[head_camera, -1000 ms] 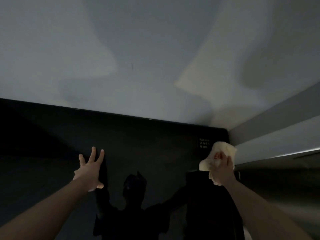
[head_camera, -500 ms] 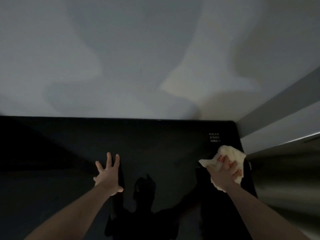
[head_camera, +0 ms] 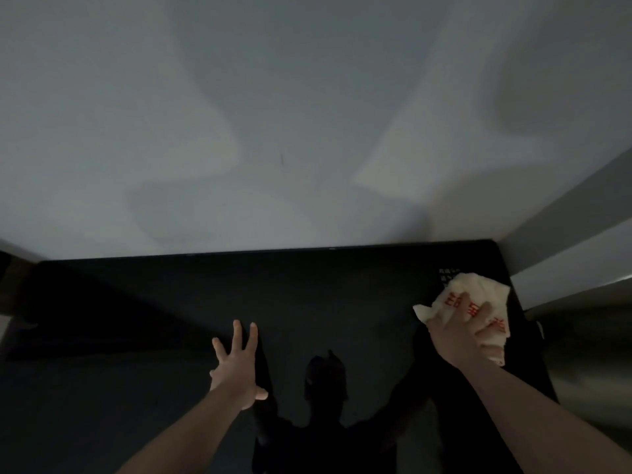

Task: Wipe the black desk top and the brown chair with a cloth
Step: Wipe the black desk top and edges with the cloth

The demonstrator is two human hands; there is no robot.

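Observation:
The glossy black desk top (head_camera: 307,295) fills the lower half of the view and reflects my arms and head. My right hand (head_camera: 460,331) presses a cream cloth with red print (head_camera: 478,295) flat onto the desk near its far right corner, fingers spread over the cloth. My left hand (head_camera: 237,367) rests on the middle of the desk with straight, spread fingers and holds nothing. The brown chair is out of view.
A pale grey wall (head_camera: 273,114) rises right behind the desk's far edge. A small white printed label (head_camera: 448,273) sits by the far right corner. Right of the desk runs a grey ledge (head_camera: 574,261). A brownish edge (head_camera: 10,278) shows at far left.
The view has shifted so the desk's far edge lies lower and level. My right hand has spread over the cloth and slid it a little toward me near the right edge.

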